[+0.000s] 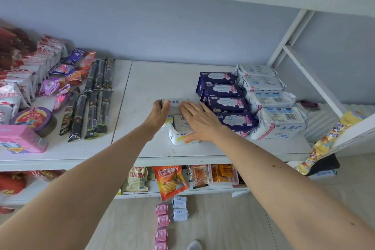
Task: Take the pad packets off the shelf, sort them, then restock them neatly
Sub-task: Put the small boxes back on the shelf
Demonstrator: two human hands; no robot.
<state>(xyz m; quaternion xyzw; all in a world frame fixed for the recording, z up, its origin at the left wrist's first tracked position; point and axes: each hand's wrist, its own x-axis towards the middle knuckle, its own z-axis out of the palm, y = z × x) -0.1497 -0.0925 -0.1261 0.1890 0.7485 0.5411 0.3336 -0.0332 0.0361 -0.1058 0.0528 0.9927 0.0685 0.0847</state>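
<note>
Restocking is under way: left hand [160, 110] grips the far white pack [175, 104] on the shelf [142, 87], while right hand [197, 122] lies flat, fingers straight, across the near ones [181, 135]. Next, squaring these soft, pillowy plastic packs beside the purple row [224, 97]; pink packs [161, 220] wait on the floor.

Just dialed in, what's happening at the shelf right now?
A person is restocking pad packets. The left hand grips the rear white ABC packet; the right hand lies flat across the front white packets. Purple packets and larger white packets already sit in rows. Pink packets wait on the floor.
</note>
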